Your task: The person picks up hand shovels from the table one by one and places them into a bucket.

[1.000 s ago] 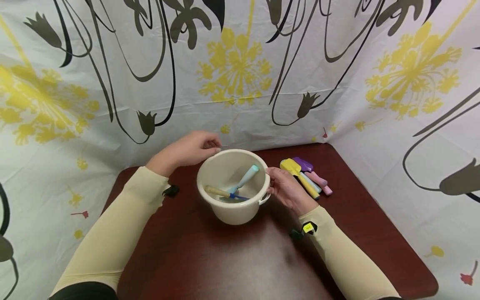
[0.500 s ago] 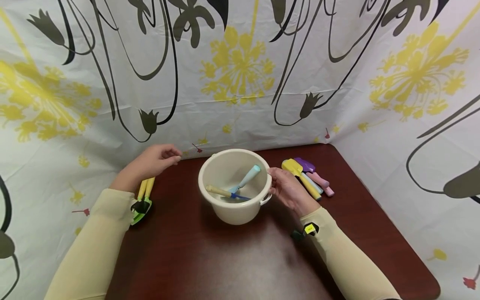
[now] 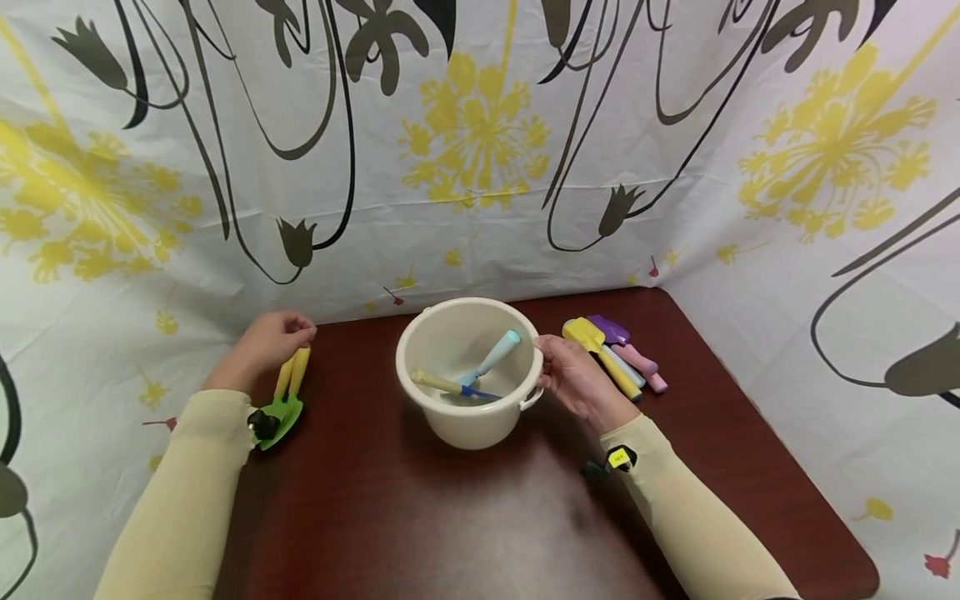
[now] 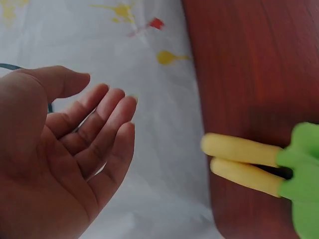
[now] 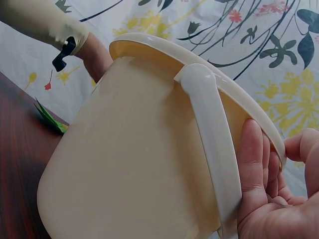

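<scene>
Cream bucket stands upright on the dark red table, its rim pinched at 3 o'clock between the thumb and fingers of the right hand, while the left hand, fingers loosely bent and spread, hangs at 9 o'clock, near two green hand tools with yellow handles. Inside, a light-blue tool leans its handle between 1 and 2 o'clock, and a beige-handled tool points its handle toward 9. Beyond the right hand, at 3 o'clock, lies a colourful tool bunch, with the flowered sheet at 12.
</scene>
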`<state>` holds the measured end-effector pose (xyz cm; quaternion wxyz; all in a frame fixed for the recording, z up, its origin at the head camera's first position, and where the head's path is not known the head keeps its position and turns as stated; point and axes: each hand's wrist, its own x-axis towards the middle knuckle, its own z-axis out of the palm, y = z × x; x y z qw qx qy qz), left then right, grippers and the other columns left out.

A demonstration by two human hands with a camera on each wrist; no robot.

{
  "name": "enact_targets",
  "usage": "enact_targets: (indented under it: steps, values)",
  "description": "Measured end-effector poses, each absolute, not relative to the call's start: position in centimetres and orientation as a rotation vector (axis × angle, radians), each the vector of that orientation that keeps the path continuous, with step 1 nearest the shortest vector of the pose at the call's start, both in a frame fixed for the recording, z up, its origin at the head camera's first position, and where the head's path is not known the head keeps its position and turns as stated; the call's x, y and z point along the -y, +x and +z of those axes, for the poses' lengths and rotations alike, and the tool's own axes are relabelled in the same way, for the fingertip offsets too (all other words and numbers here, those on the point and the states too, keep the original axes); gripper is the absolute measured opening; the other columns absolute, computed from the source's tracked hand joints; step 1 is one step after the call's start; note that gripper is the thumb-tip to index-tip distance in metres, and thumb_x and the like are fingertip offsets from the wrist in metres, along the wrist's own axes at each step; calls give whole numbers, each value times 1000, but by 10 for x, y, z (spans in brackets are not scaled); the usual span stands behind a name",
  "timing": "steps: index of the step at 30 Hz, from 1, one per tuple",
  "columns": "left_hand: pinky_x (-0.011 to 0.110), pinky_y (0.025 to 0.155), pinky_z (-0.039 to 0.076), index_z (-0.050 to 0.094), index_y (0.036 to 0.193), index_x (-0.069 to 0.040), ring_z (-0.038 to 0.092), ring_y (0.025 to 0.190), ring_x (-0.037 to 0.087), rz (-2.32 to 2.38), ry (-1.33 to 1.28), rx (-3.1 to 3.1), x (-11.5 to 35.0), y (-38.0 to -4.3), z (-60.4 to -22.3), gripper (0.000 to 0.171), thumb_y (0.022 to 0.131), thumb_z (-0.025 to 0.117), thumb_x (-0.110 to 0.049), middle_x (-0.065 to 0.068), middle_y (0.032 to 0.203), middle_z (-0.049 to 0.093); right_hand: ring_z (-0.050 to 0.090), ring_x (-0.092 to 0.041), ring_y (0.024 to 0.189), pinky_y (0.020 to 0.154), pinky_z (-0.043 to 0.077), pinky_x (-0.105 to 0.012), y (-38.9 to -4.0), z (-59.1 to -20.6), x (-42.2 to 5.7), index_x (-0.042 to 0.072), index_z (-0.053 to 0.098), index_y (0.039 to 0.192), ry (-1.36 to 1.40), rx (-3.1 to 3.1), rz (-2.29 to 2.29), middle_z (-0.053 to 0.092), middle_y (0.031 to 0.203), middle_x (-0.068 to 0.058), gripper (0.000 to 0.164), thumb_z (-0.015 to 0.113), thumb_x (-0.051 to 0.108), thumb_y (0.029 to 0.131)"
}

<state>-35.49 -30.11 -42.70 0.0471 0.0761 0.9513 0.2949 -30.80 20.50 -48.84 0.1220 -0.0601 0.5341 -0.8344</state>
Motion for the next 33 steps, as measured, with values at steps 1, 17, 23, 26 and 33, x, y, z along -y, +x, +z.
enact_targets:
  steps: [1, 17, 23, 26, 33]
  values:
    - [50, 89, 56, 67, 130, 2, 69, 111, 39, 891, 210, -2905, 304, -356, -431, 36, 117, 56, -29, 26, 124, 72, 63, -12, 72, 60, 58, -21, -308, -488, -205, 9, 75, 101, -173, -1561, -2435, 67, 80, -1, 30, 50, 11, 117]
    - [43, 74, 52, 66, 120, 8, 62, 91, 36, 831, -66, -2945, 353, -372, -478, 35, 106, 50, -20, 28, 117, 67, 65, -13, 74, 60, 59, -21, -306, -486, -206, 7, 75, 102, -164, -1559, -2424, 69, 84, -4, 29, 51, 12, 117]
    - [42, 74, 53, 66, 121, 9, 63, 88, 34, 798, -96, -2924, 363, -376, -491, 37, 105, 50, -21, 30, 121, 67, 67, -14, 76, 62, 61, -22, -306, -485, -206, 8, 78, 102, -139, -1540, -2418, 71, 87, -5, 30, 53, 13, 117]
    - [46, 78, 55, 65, 124, 10, 63, 93, 37, 794, -131, -2906, 364, -378, -496, 40, 107, 51, -24, 32, 125, 66, 67, -14, 76, 63, 61, -23, -306, -485, -207, 9, 78, 104, -136, -1543, -2412, 71, 87, -5, 29, 53, 14, 117]
    - [63, 96, 55, 55, 139, 16, 63, 115, 53, 743, -156, -2892, 360, -377, -501, 51, 112, 54, -27, 40, 138, 58, 67, -14, 76, 63, 61, -22, -306, -485, -207, 8, 77, 103, -142, -1548, -2408, 70, 87, -4, 29, 52, 13, 117]
